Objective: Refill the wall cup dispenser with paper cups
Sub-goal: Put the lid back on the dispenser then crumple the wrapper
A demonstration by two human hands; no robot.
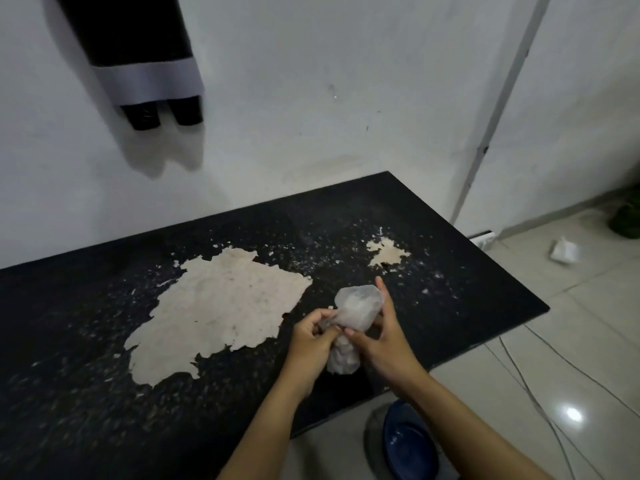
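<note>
The wall cup dispenser (138,53) hangs at the upper left, dark with a pale band near its bottom. Two black paper cups (162,114) stick out underneath it. Over the black table (450,289), both hands hold a crumpled clear plastic bag (353,317). My left hand (313,336) pinches the bag's left side, fingers closed on it. My right hand (384,336) grips it from the right, index finger stretched up along the bag. What the bag contains cannot be told.
The tabletop's black coating has peeled off in a large pale patch (225,306) and a small one (386,252). On the tiled floor lie a blue slipper (408,441), white cables (540,386), crumpled white paper (564,252) and a power strip (483,239).
</note>
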